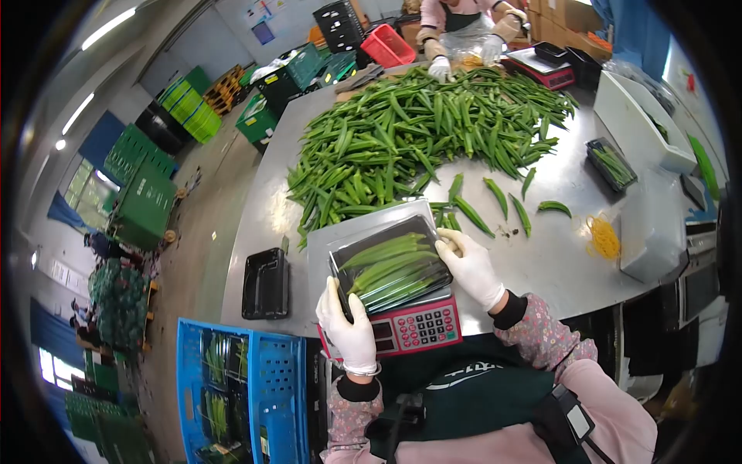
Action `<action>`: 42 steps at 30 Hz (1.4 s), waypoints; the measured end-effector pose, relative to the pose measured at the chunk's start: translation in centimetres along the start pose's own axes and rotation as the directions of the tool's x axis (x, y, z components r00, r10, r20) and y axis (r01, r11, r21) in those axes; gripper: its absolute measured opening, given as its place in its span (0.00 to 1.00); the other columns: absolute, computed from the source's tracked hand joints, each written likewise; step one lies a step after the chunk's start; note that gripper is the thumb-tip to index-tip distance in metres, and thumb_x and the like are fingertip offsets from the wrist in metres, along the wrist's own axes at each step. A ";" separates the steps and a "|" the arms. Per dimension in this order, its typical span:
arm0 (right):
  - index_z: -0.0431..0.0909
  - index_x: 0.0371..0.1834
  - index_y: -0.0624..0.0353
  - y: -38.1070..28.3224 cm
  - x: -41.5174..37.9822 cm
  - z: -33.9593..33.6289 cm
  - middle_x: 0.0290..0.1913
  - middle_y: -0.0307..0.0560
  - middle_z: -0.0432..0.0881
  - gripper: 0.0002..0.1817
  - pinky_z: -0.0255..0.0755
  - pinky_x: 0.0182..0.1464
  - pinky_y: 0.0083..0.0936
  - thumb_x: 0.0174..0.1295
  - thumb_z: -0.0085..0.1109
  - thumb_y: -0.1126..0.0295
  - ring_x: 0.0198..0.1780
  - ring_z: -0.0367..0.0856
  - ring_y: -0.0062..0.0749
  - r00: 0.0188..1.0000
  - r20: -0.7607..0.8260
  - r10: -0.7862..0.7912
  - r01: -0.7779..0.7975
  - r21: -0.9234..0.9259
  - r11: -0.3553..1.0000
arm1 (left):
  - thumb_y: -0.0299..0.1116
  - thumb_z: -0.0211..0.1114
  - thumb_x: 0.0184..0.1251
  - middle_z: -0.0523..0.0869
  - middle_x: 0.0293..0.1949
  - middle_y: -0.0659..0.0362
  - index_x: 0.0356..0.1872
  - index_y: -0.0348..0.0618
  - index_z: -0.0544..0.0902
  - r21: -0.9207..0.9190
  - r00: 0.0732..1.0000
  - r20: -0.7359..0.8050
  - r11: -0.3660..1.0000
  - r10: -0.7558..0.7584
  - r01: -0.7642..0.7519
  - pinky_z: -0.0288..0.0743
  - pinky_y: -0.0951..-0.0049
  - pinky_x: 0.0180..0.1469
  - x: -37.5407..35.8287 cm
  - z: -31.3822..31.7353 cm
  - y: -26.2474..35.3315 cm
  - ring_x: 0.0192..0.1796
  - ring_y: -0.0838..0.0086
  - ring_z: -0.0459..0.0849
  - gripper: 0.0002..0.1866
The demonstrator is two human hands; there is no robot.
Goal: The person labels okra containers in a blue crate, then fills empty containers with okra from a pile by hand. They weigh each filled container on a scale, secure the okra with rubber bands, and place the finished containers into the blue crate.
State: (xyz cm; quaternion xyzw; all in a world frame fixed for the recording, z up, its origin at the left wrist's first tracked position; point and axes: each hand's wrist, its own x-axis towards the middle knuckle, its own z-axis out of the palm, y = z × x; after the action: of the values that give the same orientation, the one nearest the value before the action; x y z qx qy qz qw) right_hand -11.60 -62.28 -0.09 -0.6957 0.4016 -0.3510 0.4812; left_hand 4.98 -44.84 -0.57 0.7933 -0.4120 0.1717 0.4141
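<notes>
left hand point(349, 329) gripping okra tray point(390, 264) near edge | right hand point(471, 268) clasping far edge | tray on scale point(410, 325) | okra pile point(417, 131) behind on surface point(556, 255)

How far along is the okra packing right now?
Done: filled trays sit in the blue crate, and another filled tray lies at the table's far right. In hand: the left hand and right hand hold a black tray of okra on the scale. Left: the big okra pile on the table, plus an empty tray.
</notes>
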 end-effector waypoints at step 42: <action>0.76 0.66 0.66 4.3 0.9 2.6 0.63 0.59 0.80 0.21 0.64 0.72 0.40 0.76 0.46 0.66 0.67 0.75 0.48 0.850 0.069 -0.522 0.524 -0.018 0.852 | 0.33 0.66 0.74 0.84 0.59 0.56 0.67 0.29 0.76 0.004 -0.050 0.998 0.813 0.031 0.583 0.74 0.73 0.63 16.1 -0.6 -4.0 0.57 0.76 0.81 0.25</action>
State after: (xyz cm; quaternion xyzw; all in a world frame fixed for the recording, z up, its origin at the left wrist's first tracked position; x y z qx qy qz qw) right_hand -9.89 -62.98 -4.81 -0.7976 0.1886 -0.4398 0.3672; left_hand 17.94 -51.29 7.63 0.6321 -0.4264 -0.6164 0.1967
